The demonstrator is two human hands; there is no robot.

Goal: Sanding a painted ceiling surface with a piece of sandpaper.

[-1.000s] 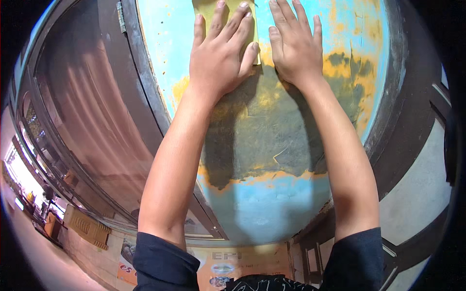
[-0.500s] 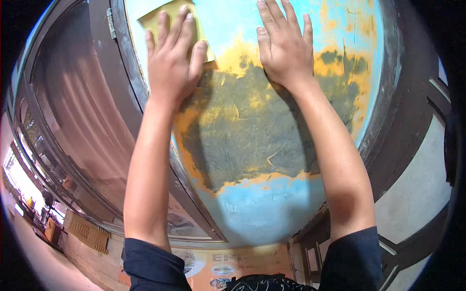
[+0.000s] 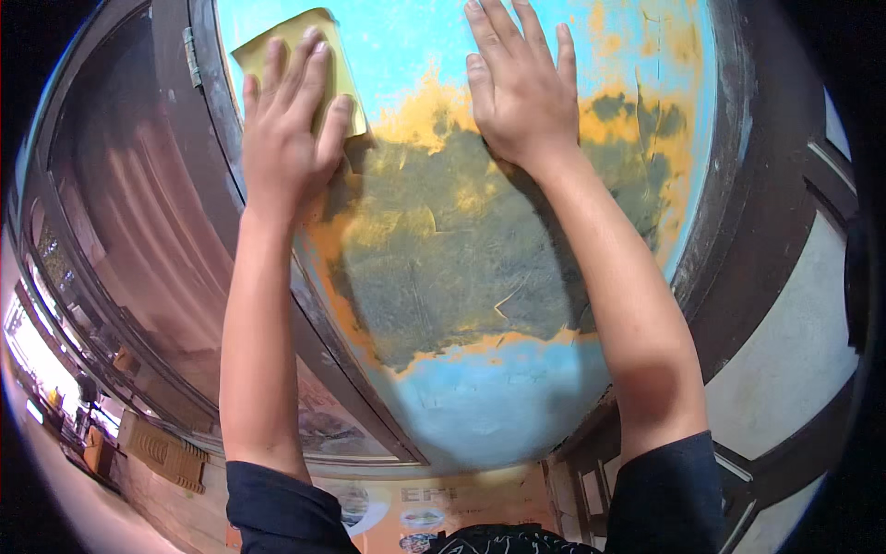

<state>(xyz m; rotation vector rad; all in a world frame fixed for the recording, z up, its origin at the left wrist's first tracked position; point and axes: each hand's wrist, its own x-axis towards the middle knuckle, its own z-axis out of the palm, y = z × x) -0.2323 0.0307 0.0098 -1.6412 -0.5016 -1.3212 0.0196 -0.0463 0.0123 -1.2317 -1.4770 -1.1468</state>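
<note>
My left hand (image 3: pixel 293 138) lies flat with fingers stretched on a yellow sheet of sandpaper (image 3: pixel 343 76), pressing it against the upper left of a light blue panel (image 3: pixel 498 397). The sheet's upper edge curls slightly, and part of it is hidden under the fingers. My right hand (image 3: pixel 528 106) rests on the upper middle of the same panel, fingers spread, with nothing in it. Between and below my hands is a rough grey patch (image 3: pixel 452 268) with orange-yellow edges and a few scratches or cracks.
A dark frame with a metal hinge (image 3: pixel 192 57) borders the panel on the left. Beyond it is a dark-framed glass pane (image 3: pixel 148 185) with reflections. Dark woodwork with pale panels (image 3: pixel 784 342) stands at right. A printed orange board (image 3: pixel 471 503) lies below.
My left hand and the sandpaper have slid a little to the left across the panel. My right hand stays in about the same place on it, while the whole view has shifted slightly.
</note>
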